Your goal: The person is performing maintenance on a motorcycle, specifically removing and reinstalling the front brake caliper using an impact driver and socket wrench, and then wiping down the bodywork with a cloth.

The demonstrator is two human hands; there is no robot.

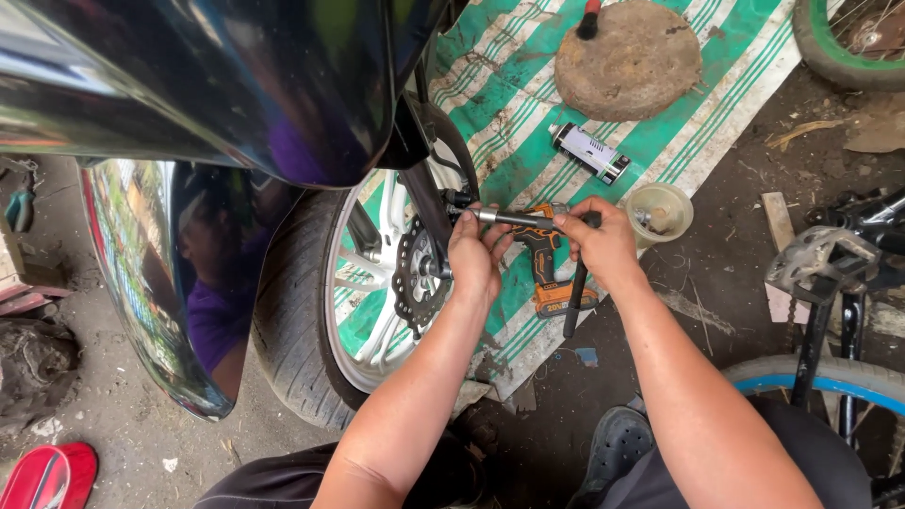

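While both hands work at the hub of the motorcycle front wheel (349, 283), the left hand (474, 259) closes its fingers around the socket end of a steel T-handle wrench (514, 220), and the right hand (603, 247) wraps the bar where shaft meets black cross-handle. The wrench lies roughly level, its tip touching the axle bolt (459, 200) on the fork leg (424, 203), just above the drilled brake disc (415, 278). Judged from its look, the tool is rigid, moderately heavy and smooth enough to slip in oily fingers; the outer handle gives leverage, the near-socket grip keeps it seated. The wheel and tyre look heavy and unyielding, while the disc has a thin hard rim near the left knuckles. Swing room is bounded above by the glossy fender (236, 85), and on the right by a bicycle pedal (818, 256) and wheel. Below the hands, on the green striped mat (679, 123), lie an orange cordless driver (547, 273), a small plastic cup (660, 212), a spray can (590, 153) and a round flat stone (630, 58).
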